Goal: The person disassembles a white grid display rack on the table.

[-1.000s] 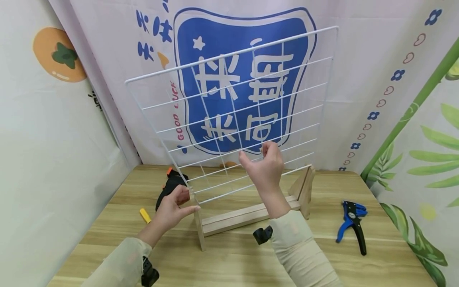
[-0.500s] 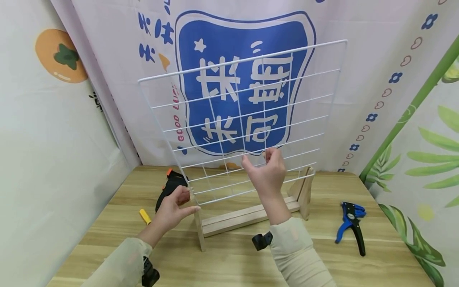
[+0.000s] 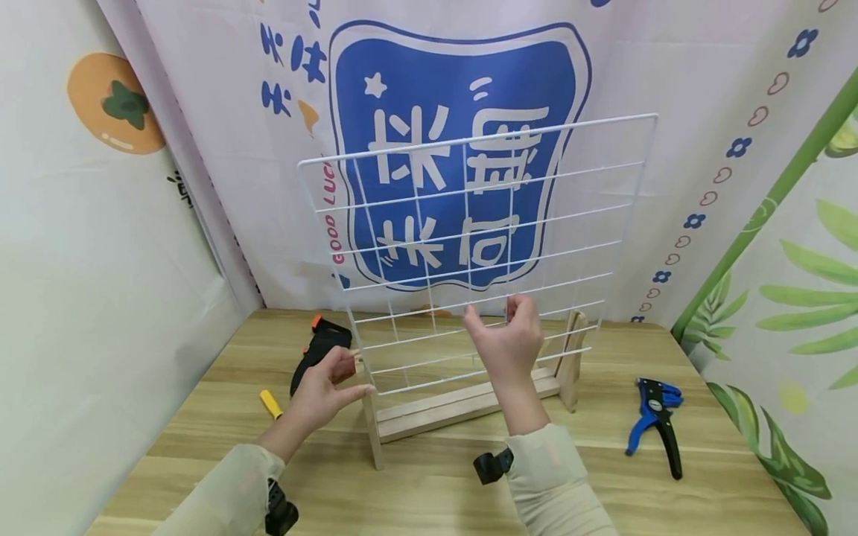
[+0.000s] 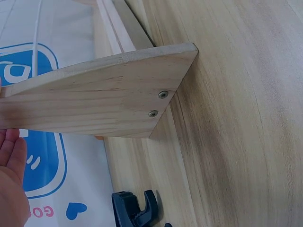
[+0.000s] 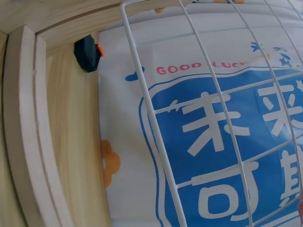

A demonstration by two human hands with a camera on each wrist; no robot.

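Overhead first, from the head camera. White wire grid (image 3: pixel 479 253) held upright and slightly tilted above the wooden stand (image 3: pixel 462 406), which sits mid-table toward the back edge. Right hand (image 3: pixel 506 346) pinches a wire in the grid's lower rows, thumb and fingers curled on it. Left hand (image 3: pixel 328 391) is at the grid's lower left corner, by the stand's left upright; thumb and forefinger spread, nearly closing on the frame, but contact is not clear. Bottom wire of the grid hangs just above the stand's grooved base. Table (image 3: pixel 710 476) is pale wood. Black clamp with an orange tip (image 3: pixel 320 346) lies toward the back left corner, a small yellow piece (image 3: pixel 271 403) just in front of it. Blue and black pliers (image 3: pixel 657 420) lie near the right edge, well apart from the stand. Printed cloth backdrop (image 3: pixel 221 149) behind.

Left wrist view: triangular end piece of the stand (image 4: pixel 102 97) fills the frame, two screws showing. Fingertips rest just beside its edge, fingers straight. Clamp (image 4: pixel 137 210) at the bottom.

Right wrist view: grid (image 5: pixel 156 132) runs diagonally across, its corner just above the stand's slotted base (image 5: pixel 23 132). Clamp (image 5: pixel 87 52) beyond. The hand itself is barely in frame; cannot tell its grip from here.
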